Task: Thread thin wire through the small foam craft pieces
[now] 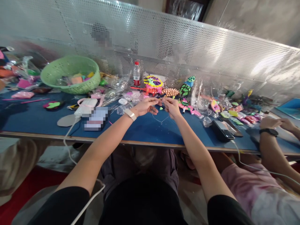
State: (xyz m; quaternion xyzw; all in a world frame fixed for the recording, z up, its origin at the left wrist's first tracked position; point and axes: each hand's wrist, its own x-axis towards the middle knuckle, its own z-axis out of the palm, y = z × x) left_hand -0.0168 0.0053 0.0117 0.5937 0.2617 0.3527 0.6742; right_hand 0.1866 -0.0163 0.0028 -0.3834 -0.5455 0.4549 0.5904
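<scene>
While a green basket [75, 89] sits toward the far left of the blue table [145, 134], a phone-like device [96, 120] lies nearer, its screen obscured. Next rightward, the left hand [146, 106] has thumb and fingertips pinched on a fine thread [161, 121], which sags in a loop between both hands above the table. Thread judged very light, limp, perhaps slippery, prone to tangling; best gripped by fingertips close to its ends. The right hand [172, 107] is likewise pinched on it, fingertips just beside the left's; exact contact unclear. Farther right: a black device [221, 131], then a co-worker's hand [269, 122].
</scene>
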